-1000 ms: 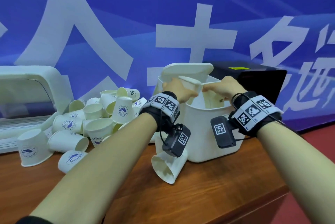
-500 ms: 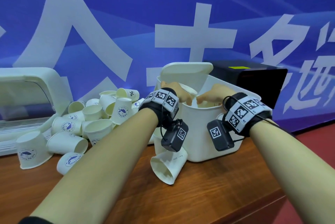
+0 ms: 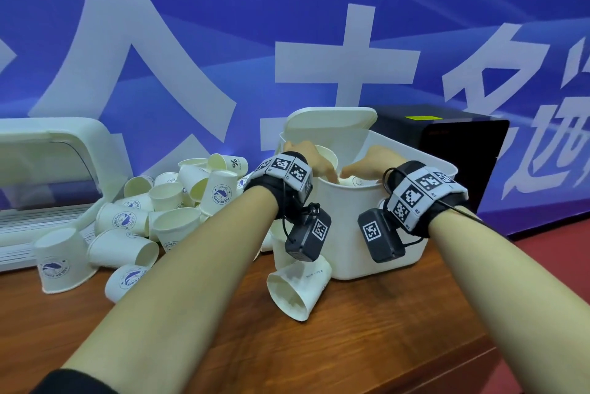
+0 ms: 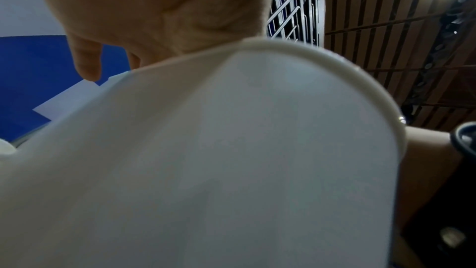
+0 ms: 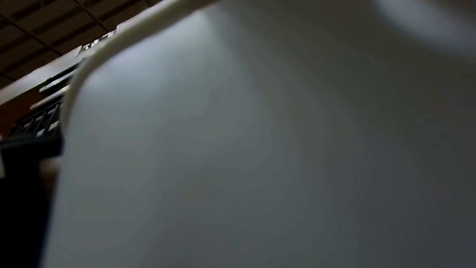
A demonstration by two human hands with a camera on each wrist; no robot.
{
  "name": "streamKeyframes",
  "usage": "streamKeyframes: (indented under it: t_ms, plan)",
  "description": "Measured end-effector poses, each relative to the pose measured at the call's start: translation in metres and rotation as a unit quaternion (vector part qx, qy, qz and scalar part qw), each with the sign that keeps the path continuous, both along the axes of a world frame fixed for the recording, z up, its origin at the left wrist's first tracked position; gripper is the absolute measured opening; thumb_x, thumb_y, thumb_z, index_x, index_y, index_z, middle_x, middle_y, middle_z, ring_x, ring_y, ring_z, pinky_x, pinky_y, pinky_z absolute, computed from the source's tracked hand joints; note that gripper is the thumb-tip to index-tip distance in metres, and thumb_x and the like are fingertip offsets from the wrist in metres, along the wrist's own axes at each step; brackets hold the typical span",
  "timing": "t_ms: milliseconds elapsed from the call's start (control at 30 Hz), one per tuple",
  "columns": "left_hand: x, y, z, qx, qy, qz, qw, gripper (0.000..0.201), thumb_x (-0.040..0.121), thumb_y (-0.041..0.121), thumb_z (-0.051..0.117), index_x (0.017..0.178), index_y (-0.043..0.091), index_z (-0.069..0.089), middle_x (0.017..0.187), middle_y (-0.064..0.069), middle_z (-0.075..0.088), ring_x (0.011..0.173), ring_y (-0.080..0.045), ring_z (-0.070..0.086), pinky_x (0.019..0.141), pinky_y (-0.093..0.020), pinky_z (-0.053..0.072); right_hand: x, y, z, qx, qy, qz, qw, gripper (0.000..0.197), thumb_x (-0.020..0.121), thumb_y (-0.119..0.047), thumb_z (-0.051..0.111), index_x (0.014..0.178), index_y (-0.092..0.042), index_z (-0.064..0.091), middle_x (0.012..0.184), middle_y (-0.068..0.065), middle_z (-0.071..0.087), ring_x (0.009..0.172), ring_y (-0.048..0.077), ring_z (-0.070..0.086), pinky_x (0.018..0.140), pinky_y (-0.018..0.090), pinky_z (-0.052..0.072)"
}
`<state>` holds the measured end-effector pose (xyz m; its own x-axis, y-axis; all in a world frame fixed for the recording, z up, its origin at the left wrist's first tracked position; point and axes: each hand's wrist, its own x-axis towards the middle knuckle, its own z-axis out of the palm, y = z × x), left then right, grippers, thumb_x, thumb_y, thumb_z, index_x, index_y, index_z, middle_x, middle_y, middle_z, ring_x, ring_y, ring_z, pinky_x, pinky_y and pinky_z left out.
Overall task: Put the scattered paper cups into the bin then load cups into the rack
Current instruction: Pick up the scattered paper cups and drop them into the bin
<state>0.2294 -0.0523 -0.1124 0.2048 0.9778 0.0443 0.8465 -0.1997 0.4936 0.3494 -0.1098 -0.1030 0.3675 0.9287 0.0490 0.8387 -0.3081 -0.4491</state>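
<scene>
Both hands reach over the near rim of the white bin [image 3: 351,234], which stands on the wooden table [image 3: 367,330] with its lid tipped up at the back. The left hand [image 3: 314,159] dips inside beside a paper cup [image 3: 327,154] at the bin's mouth; whether its fingers grip that cup cannot be told. The right hand [image 3: 372,164] points down into the bin, and its fingers are hidden, so their state is unclear. Left of the bin lies a heap of scattered cups [image 3: 166,205], with one cup on its side [image 3: 297,285] touching the bin's front. The white rack [image 3: 48,176] sits at far left.
</scene>
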Motion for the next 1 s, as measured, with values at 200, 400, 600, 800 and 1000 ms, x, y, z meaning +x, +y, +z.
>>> streamKeyframes:
  t_ms: [200,400,600,800,1000]
  plan:
    - [-0.008,-0.001,-0.007,0.042,-0.177,-0.049,0.982,0.101,0.069,0.049,0.078,0.148,0.018,0.025,0.150,-0.001,0.037,0.134,-0.023,0.040,0.104,-0.037,0.040,0.002,-0.008,0.001,0.162,0.021,-0.025,0.986,0.030,0.085,-0.026,0.064,0.110,-0.010,0.060,0.107,0.011,0.061,0.107,0.028,0.058,0.075,0.027,0.037]
    - [-0.023,-0.003,-0.004,0.097,-0.244,-0.053,0.963,0.050,0.091,0.043,0.058,0.133,0.018,0.049,0.141,0.000,0.049,0.127,-0.018,0.047,0.096,-0.027,0.038,-0.004,-0.007,0.007,0.220,0.032,-0.008,0.975,0.043,0.083,-0.032,0.065,0.120,-0.010,0.061,0.123,0.008,0.063,0.116,0.025,0.057,0.088,0.027,0.041]
    - [-0.051,-0.002,0.005,0.098,-0.351,-0.026,0.931,0.032,0.094,0.032,0.055,0.118,0.012,0.060,0.125,-0.002,0.060,0.115,-0.017,0.055,0.094,-0.028,0.042,-0.036,-0.013,0.021,0.239,0.083,0.065,0.965,0.034,0.087,-0.017,0.056,0.113,0.004,0.065,0.119,0.019,0.064,0.111,0.034,0.058,0.096,0.038,0.047]
    - [-0.093,-0.005,0.001,0.065,-0.412,0.019,0.909,0.023,0.093,0.032,0.054,0.102,0.012,0.063,0.102,-0.003,0.062,0.101,-0.022,0.060,0.092,-0.037,0.047,-0.087,-0.008,0.013,0.231,0.220,0.155,0.935,0.032,0.084,-0.017,0.057,0.102,0.008,0.065,0.086,0.022,0.062,0.073,0.019,0.051,0.077,0.040,0.052]
    - [-0.139,-0.013,-0.017,0.029,-0.446,0.071,0.892,0.019,0.094,0.025,0.054,0.102,0.010,0.062,0.097,-0.004,0.063,0.084,-0.018,0.054,0.068,-0.024,0.042,-0.135,0.000,-0.013,0.158,0.279,0.191,0.927,0.019,0.083,-0.019,0.062,0.084,0.000,0.066,0.085,0.019,0.058,0.074,0.017,0.050,0.080,0.039,0.053]
